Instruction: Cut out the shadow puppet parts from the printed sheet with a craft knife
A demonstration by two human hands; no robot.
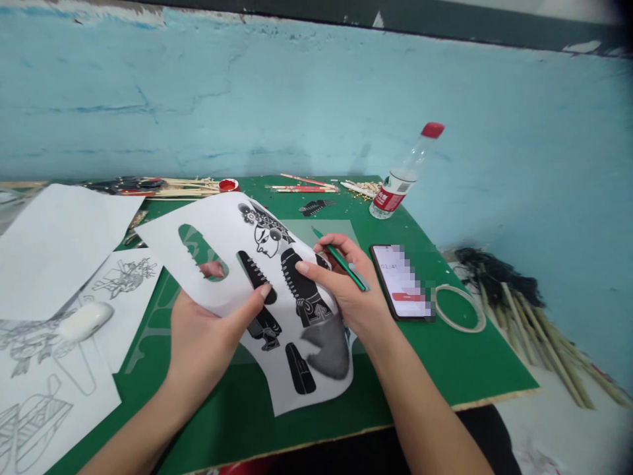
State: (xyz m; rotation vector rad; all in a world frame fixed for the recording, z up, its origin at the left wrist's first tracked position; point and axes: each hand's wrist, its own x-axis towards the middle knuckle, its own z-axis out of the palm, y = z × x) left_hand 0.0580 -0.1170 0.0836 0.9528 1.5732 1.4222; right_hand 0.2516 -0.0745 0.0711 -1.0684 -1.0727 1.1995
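Between both hands, a white sheet of paper (163,231) printed with black shadow-puppet parts is held up above the green table. A long rounded opening is cut through its left side, and a fingertip shows behind it. My left hand (208,330) grips the lower left edge, thumb on the front. My right hand (353,284) pinches the right edge with its thumb on the printed figure; a green craft knife or pen (343,259) also rests in its fingers, tip pointing up left. A black cut-out piece (316,208) lies on the table beyond the sheet.
A tilted-looking bottle with a red cap (393,191), a phone (401,284) and a tape ring (461,309) are at the right. Drawings (44,396), a white mouse-like object (86,321) and blank paper (69,244) lie left. Sticks and a red paint pot (229,186) line the back.
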